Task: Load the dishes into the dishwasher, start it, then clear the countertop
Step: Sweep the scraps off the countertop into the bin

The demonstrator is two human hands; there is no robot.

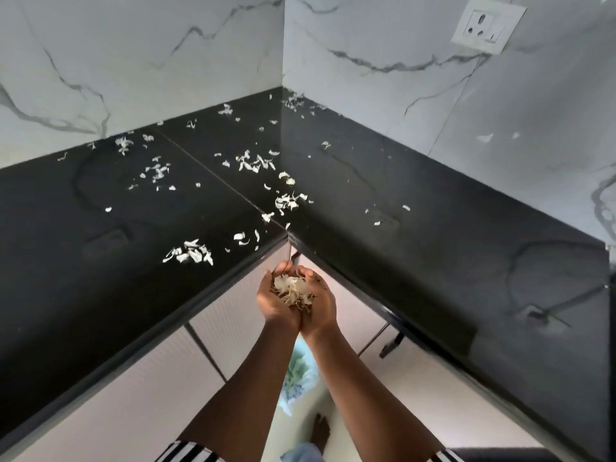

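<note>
My left hand (271, 300) and my right hand (320, 300) are cupped side by side just below the inner corner of the black L-shaped countertop (100, 261). Together they cradle a heap of white peel scraps (292, 290). Many more white scraps (191, 253) lie scattered over the counter, thickest near the seam (286, 201) and toward the back corner (293, 101). No dishes and no dishwasher are in view.
Marble-patterned walls rise behind both counter runs, with a white power socket (487, 26) on the right wall. Pale cabinet fronts (226, 315) sit under the counter edge. A bare foot (321, 431) and a patterned mat (298, 371) show on the floor below.
</note>
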